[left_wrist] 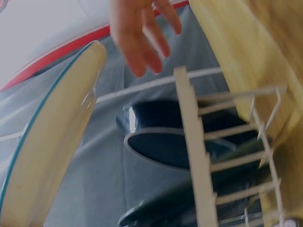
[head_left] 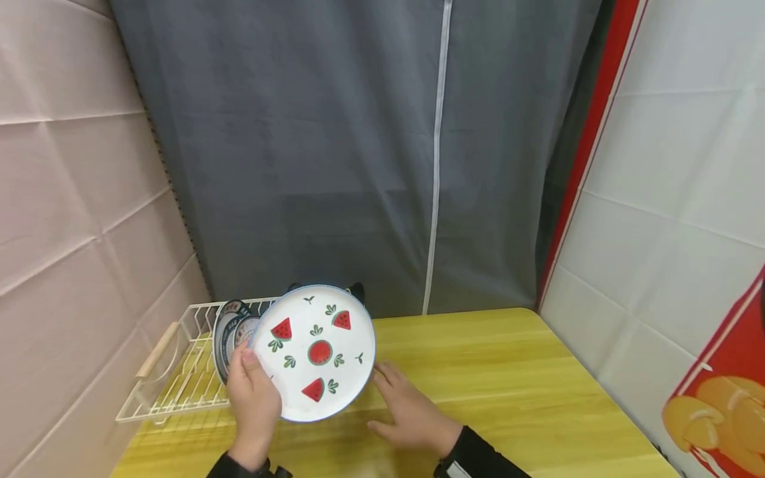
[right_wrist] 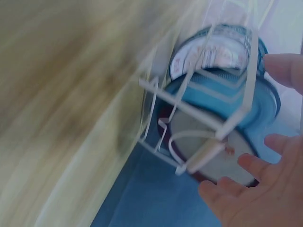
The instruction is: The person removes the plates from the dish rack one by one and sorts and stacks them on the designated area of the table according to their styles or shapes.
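A white round plate [head_left: 343, 348] with red watermelon slices and green leaves is held up over the table, its face turned toward me. My left hand [head_left: 255, 397] grips its left rim, thumb on the front. In the left wrist view the plate [left_wrist: 52, 137] shows edge-on. My right hand [head_left: 412, 413] is just right of the plate, fingers spread and fingertips close to its lower right rim. The right wrist view has this hand [right_wrist: 265, 189] with loosely extended fingers and nothing in them.
A white wire dish rack [head_left: 185, 378] with wooden handles stands at the table's left. Patterned plates [head_left: 226, 335] stand upright in it, partly hidden by the held plate. The yellow wood-grain table [head_left: 478, 372] reaches back to a grey curtain [head_left: 335, 146].
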### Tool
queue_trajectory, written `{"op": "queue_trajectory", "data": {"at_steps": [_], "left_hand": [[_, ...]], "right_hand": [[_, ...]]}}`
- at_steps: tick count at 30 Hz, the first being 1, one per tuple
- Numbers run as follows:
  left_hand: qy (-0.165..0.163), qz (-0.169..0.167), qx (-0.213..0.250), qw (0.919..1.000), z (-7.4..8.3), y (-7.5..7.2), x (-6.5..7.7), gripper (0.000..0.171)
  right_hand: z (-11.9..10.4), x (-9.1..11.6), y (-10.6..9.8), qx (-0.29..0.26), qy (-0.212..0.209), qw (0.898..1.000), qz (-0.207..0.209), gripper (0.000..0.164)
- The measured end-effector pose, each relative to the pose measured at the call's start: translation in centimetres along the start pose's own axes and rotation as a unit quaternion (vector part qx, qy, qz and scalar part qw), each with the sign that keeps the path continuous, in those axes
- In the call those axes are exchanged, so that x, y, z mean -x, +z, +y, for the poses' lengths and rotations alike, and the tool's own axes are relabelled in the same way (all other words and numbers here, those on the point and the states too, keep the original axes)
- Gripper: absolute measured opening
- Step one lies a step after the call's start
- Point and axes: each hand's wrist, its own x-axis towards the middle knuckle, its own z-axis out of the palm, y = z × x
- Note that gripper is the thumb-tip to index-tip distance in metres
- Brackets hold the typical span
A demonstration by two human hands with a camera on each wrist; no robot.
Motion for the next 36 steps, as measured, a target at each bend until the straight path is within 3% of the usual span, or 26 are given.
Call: {"op": "queue_trajectory", "data": {"at_steps": [7,13,18,25,30,36], "left_hand": [[-0.023,-0.03,0.021,0.999,-0.5,1.7,1.6,0.044],[-0.032,-0.047,0.048,0.9972,-1.0,3.4,2.8,0.043],[-0.032,-0.071,0.061,0.9951,-1.5,5.0,3.7,0.042],[-0.058,-0.1,0.083,0.9899,-1.6,6.6,5.0,0.043],[-0.072,-0.115,0.09,0.9867,-1.5,7.3,5.6,0.044],[-0.084,-0.123,0.085,0.9852,-1.4,8.3,6.0,0.042]], "right_hand": [[1.9,0.7,-2.4,-0.046,0.04,0.996,0.066,0.087],[2.7,1.5,-4.6,-0.069,0.076,0.99,0.095,0.084],[2.9,1.9,-5.7,-0.109,0.113,0.981,0.116,0.081],[3.1,2.1,-6.2,-0.175,0.128,0.965,0.147,0.079],[3.5,2.1,-5.5,-0.251,0.109,0.946,0.175,0.08],[3.7,2.3,-4.4,-0.363,0.068,0.902,0.222,0.072]]}}
